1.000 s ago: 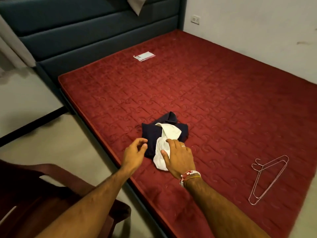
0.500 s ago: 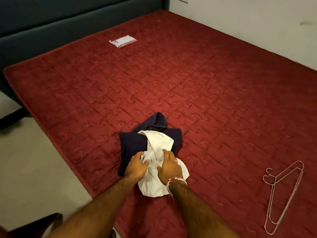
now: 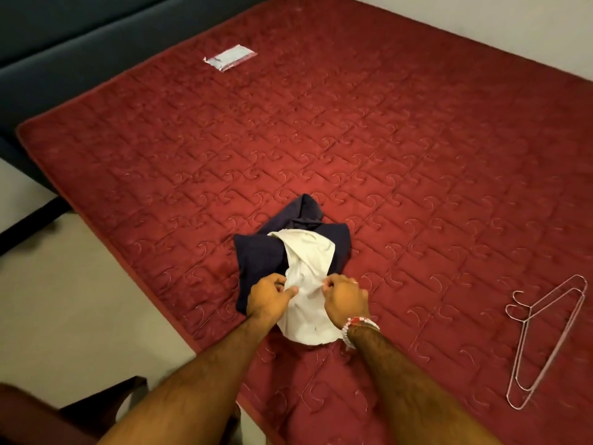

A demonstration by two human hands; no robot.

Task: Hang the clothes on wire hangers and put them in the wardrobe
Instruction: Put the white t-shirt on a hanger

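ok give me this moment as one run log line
phase: grasp white garment | left hand: grips it | right hand: grips it | wire hangers: on mattress, untouched

My left hand point(image 3: 268, 295) and right hand point(image 3: 345, 298) each pinch the crumpled white cotton garment point(image 3: 306, 284) lying atop a dark navy garment point(image 3: 260, 255) on the quilted red mattress point(image 3: 385, 155). Thin pink wire hangers point(image 3: 542, 335) lie well apart at right.

Everything is lying on the red mattress point(image 3: 417, 155): navy garment point(image 3: 260, 255) near its left edge, white garment point(image 3: 308, 313) draping partly over it. Off right, wire hangers point(image 3: 545, 335) are lying flat, probably two stacked. A flat packet point(image 3: 230, 57) is sitting at the far end.
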